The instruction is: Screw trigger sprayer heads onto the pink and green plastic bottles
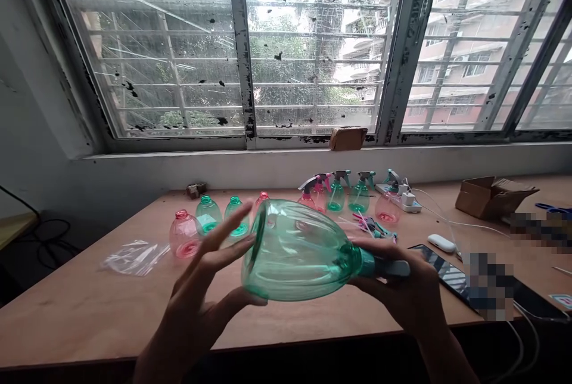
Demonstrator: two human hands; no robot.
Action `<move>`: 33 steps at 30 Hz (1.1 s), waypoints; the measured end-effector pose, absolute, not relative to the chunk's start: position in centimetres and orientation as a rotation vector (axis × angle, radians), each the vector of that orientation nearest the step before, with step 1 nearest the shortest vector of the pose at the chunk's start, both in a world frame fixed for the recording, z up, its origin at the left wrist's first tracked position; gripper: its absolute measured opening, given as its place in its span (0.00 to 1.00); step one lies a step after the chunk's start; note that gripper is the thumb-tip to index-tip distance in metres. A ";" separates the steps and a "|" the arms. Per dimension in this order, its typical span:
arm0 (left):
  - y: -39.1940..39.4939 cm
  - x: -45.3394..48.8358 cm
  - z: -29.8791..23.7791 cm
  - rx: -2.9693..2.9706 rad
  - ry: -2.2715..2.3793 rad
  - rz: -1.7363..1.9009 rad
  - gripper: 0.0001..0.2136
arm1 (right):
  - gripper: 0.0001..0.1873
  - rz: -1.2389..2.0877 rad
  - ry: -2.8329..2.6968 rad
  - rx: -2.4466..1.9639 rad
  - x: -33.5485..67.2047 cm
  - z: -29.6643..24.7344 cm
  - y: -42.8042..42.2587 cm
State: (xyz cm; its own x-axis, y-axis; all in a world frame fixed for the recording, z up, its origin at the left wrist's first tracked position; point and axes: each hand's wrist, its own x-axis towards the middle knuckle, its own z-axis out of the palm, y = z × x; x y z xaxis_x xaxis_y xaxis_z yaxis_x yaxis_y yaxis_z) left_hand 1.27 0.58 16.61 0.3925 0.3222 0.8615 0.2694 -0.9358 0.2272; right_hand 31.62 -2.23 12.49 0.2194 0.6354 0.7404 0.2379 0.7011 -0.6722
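A clear green spray bottle [295, 253] lies sideways in the air above the table's front part, its base to the left and its grey spray head [391, 268] to the right. My right hand [413, 285] is closed around the neck and spray head. At the base end, my left hand [196, 288] steadies the bottle with thumb below and fingers at the rim, the index finger stretched out. Behind it stand open-necked bottles without heads: a pink one [184, 235], two green ones [208, 214] and another pink one [263, 197], partly hidden.
Several bottles with spray heads [336, 198] stand near the wall. Loose spray heads [375, 228] lie before them. A plastic bag [136, 257] is at left. On the right are a power strip [411, 206], a cardboard box [482, 198], a white case [441, 243], cables and a dark tablet [451, 273].
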 end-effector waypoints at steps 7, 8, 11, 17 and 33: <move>0.7 1.3 16.5 2.434 0.542 1.558 0.24 | 0.21 0.431 -1.294 -0.790 30.8 12.4 -2.0; 0.7 1.3 16.4 2.424 0.585 1.566 0.25 | 0.20 0.452 -1.276 -0.775 30.7 12.4 -2.1; 0.9 1.2 16.1 2.429 0.706 1.562 0.28 | 0.20 0.422 -1.277 -0.772 30.4 12.3 -2.1; 0.8 0.5 16.7 2.579 0.788 1.532 0.32 | 0.23 0.247 -1.463 -0.723 30.7 11.7 -1.9; 0.8 -0.1 16.7 2.729 0.818 1.498 0.40 | 0.18 0.117 -1.567 -0.718 30.7 11.6 -2.0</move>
